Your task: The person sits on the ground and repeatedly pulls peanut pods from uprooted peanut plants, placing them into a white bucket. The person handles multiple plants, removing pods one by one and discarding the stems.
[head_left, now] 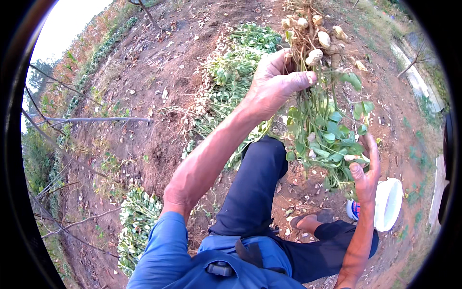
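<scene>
in head view, the left grip clenches the green leafy peanut bunch with beige pods over brown soil; whether the right grip holds leaves, i cannot tell. it should be light, flexible, best taken by stems; its long axis runs from leaves to pods, pointing away.

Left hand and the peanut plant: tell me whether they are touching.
Touching. The head view shows it: the left hand grips the upturned peanut plant, its thumb lying across it just below the pods.
</scene>
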A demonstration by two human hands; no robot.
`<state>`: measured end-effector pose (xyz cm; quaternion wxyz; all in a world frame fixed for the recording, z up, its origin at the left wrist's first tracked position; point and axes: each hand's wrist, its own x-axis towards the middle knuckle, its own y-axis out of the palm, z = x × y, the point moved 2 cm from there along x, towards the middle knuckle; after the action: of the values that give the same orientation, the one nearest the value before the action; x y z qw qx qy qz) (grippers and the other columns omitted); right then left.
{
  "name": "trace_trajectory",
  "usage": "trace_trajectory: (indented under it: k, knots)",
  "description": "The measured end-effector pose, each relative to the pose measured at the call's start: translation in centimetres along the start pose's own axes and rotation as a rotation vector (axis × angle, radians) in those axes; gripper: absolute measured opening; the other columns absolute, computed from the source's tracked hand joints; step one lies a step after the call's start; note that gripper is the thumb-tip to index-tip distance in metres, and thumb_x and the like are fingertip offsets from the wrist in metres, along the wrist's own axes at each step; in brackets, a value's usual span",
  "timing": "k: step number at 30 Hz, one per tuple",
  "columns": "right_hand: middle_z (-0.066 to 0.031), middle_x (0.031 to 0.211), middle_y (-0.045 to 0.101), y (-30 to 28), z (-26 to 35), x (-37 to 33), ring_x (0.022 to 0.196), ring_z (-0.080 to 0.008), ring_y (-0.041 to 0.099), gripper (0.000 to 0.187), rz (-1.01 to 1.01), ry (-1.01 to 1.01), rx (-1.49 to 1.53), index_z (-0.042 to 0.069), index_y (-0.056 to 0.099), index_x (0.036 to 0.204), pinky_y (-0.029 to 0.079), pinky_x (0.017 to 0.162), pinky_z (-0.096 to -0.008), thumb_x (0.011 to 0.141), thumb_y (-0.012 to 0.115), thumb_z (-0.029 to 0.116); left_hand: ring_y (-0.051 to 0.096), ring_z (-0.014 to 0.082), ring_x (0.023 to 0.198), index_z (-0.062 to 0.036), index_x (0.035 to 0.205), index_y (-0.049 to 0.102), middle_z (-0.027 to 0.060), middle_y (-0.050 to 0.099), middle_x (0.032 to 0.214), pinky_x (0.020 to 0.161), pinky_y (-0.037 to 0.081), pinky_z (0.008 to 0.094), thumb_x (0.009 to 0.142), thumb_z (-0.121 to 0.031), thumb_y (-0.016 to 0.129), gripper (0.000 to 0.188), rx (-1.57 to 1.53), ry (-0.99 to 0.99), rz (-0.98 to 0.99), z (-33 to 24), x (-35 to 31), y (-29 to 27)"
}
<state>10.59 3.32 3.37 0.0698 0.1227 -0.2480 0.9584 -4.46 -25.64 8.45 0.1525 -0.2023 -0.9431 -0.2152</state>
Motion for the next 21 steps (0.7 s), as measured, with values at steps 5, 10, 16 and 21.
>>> trace_trajectory:
  k: [5,10,16,21]
  knots:
    - [-0.0187,0.150,0.047,2.1,2.1,-2.1,0.135,-0.0278,0.049,0.120,0.073,0.098,0.246,-0.004,0.031,0.157,0.039,0.113,-0.0408,0.076,0.081,0.068,0.062,0.0101,0.091,0.0005,0.121,0.065,0.0024,0.069,0.104,0.083,0.053,0.0297,0.090,-0.005,0.072,0.032,-0.230,-0.193,0.005,9.3,-3.5,8.2]
    - [-0.0163,0.128,0.065,4.6,-2.4,-5.7,0.116,-0.0246,0.062,0.080,0.144,0.315,0.179,-0.005,0.049,0.141,0.047,0.103,-0.0385,0.084,0.086,0.036,0.062,0.0090,0.092,-0.0001,0.124,0.064,0.0026,0.069,0.106,0.083,0.053,0.0286,0.091,-0.004,0.068,0.033,-0.210,-0.409,-0.067,15.8,-6.2,12.0]
    - [-0.0057,0.102,0.070,4.2,-3.9,-6.1,0.084,-0.0119,0.062,0.044,-0.155,0.308,0.271,-0.003,0.058,0.126,0.051,0.079,-0.0303,0.089,0.074,0.013,0.064,0.0187,0.090,0.0027,0.126,0.060,0.0110,0.069,0.100,0.085,0.053,0.0351,0.096,-0.034,0.069,0.049,0.249,-0.400,0.293,16.8,-4.9,10.8]
    - [-0.0085,0.109,0.067,2.8,-8.7,-6.7,0.094,-0.0155,0.060,0.036,-0.322,0.243,-0.056,-0.006,0.059,0.124,0.049,0.085,-0.0321,0.095,0.070,0.013,0.066,0.0445,0.108,0.0075,0.130,0.052,0.0323,0.067,0.107,0.095,0.050,0.0509,0.091,-0.075,0.056,0.092,0.669,-0.379,0.622,18.7,-5.2,11.0]
